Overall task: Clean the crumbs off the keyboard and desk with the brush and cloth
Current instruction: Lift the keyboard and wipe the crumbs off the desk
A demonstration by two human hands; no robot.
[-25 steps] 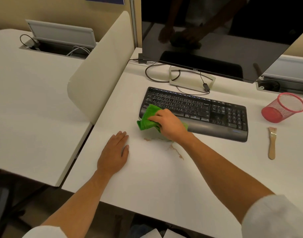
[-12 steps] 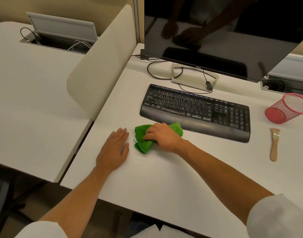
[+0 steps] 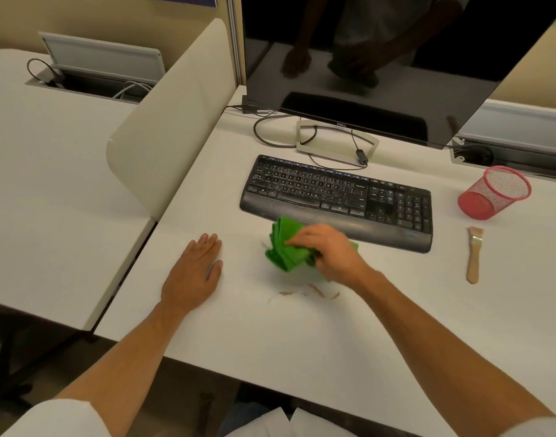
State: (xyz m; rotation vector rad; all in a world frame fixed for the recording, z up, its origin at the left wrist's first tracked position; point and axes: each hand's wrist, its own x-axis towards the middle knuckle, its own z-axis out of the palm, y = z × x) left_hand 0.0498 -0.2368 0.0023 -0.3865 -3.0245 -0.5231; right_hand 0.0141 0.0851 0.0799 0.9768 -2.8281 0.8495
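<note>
My right hand (image 3: 327, 252) grips a bunched green cloth (image 3: 284, 247) on the white desk (image 3: 301, 342), just in front of the black keyboard (image 3: 336, 197). A thin smear of brown crumbs (image 3: 305, 291) lies on the desk below the cloth, near my right wrist. My left hand (image 3: 194, 272) rests flat, palm down, on the desk to the left of the cloth. A small wooden-handled brush (image 3: 473, 255) lies untouched on the desk to the right of the keyboard.
A red mesh cup (image 3: 494, 192) stands at the right behind the brush. A dark monitor (image 3: 380, 67) on its stand (image 3: 336, 141), with cables, is behind the keyboard. A cream divider panel (image 3: 172, 121) borders the desk on the left.
My right hand has drawn the cloth back to the right and slightly away from the left hand, uncovering a smear of crumbs on the desk. The left hand stays flat in place.
</note>
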